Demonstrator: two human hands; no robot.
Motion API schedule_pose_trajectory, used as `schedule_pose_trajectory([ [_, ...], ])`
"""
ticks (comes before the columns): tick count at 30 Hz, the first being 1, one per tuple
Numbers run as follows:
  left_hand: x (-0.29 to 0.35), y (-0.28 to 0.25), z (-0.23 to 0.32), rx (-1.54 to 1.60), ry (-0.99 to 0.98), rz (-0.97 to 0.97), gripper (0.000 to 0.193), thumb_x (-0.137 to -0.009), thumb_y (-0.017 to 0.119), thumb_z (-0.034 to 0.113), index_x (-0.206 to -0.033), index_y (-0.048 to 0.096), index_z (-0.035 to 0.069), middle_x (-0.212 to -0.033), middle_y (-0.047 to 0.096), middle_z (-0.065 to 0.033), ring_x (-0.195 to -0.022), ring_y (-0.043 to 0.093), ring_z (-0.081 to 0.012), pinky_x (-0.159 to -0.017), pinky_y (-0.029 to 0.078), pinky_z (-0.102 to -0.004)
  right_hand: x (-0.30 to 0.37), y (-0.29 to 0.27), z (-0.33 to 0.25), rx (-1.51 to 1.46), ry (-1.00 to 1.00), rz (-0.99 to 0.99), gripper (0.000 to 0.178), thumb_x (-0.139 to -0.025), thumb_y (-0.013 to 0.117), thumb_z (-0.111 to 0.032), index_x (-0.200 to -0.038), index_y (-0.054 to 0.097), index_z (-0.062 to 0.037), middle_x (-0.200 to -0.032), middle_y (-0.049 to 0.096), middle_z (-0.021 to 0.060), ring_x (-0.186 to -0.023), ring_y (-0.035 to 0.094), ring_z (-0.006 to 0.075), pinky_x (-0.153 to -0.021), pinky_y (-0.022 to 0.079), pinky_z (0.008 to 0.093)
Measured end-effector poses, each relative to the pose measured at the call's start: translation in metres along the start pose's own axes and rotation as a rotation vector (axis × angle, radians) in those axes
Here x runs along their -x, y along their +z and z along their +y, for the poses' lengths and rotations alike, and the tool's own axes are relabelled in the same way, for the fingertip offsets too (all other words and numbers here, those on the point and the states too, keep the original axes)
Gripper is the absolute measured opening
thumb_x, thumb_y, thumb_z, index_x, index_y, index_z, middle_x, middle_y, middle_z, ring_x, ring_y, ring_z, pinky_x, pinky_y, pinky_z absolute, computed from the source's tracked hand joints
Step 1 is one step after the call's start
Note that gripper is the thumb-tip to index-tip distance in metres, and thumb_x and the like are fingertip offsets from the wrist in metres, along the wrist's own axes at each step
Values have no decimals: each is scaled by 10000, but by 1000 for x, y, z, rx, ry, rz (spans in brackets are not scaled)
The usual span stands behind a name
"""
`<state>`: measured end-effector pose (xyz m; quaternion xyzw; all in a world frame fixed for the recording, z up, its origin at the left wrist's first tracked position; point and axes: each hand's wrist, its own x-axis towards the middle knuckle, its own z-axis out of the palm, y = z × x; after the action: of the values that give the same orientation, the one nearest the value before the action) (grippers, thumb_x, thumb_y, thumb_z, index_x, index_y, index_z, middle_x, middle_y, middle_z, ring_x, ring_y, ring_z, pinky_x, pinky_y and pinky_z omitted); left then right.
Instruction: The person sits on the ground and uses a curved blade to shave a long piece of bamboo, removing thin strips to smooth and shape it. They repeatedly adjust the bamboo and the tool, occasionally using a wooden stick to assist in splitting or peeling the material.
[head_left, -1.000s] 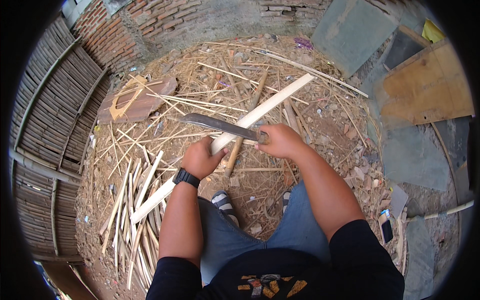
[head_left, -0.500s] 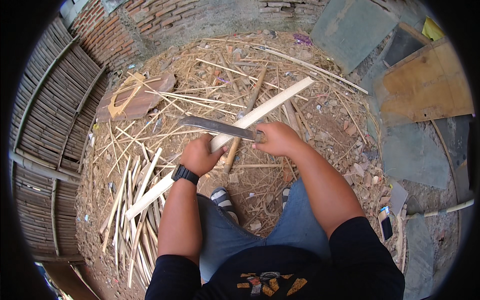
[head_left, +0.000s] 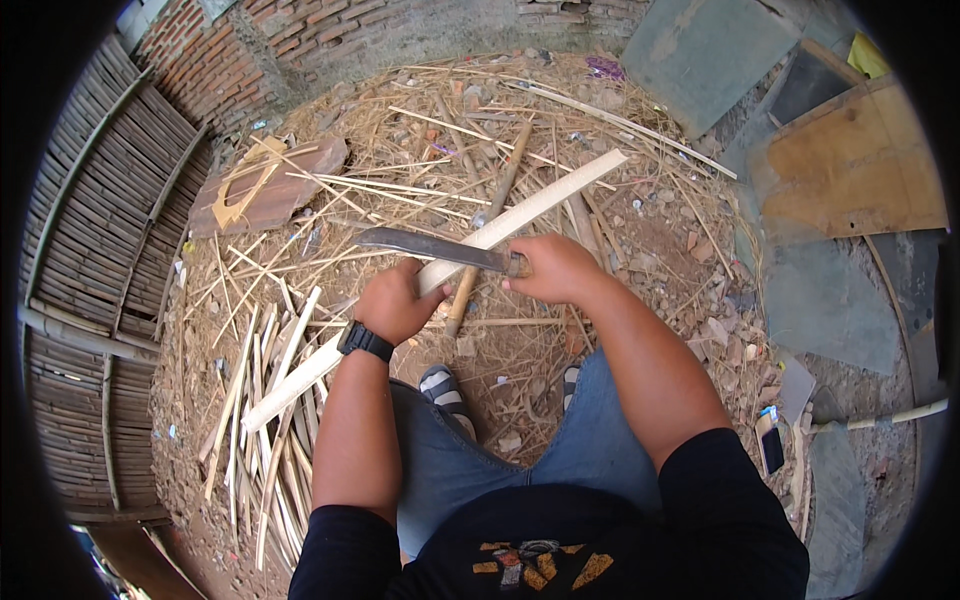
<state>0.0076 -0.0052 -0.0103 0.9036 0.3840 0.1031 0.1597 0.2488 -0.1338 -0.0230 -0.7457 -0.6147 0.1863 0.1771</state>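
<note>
A long pale strip of split bamboo runs slantwise in front of me, from low on the left to high on the right. My left hand, with a black watch at the wrist, is closed around its middle. In my right hand I grip the handle of a machete. The dark blade points left and lies across the strip just beyond my left fingers. Whether the edge bites into the strip cannot be made out.
Cut bamboo strips are heaped at my left. Sticks and a round pole litter the dirt ahead, near a brown board. A bamboo-slat wall stands left, grey sheets lean right, and a phone lies at the right.
The strip and both hands have shifted slightly to the left, with the strip's lower end a little further left. The machete still lies across it.
</note>
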Motion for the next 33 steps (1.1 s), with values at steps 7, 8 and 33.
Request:
schedule_pose_trajectory([
  [7,0,-1,0,-1,0,-1,533,-845,833,457,-1076,702,-5,-847,726,-235,-814,726,-405,-748,574,-474,2,-4,-6,16,17,-20,444,-836,812,-380,-1216,726,-166,-1097,745,171,-1067,708,373,-908,568,499],
  [8,0,-1,1,6,-2,-1,535,-843,834,455,-1076,702,-8,-843,726,-235,-811,726,-406,-746,575,-473,2,-4,-6,12,16,-15,442,-838,811,-380,-1216,726,-167,-1096,746,169,-1066,709,372,-908,569,498],
  [33,1,-4,9,130,-6,89,465,-853,827,429,-990,696,4,-760,702,-205,-720,706,-390,-656,546,-470,10,-25,-12,-89,41,34,403,-861,793,-309,-1197,714,-101,-986,741,192,-974,718,369,-838,564,476],
])
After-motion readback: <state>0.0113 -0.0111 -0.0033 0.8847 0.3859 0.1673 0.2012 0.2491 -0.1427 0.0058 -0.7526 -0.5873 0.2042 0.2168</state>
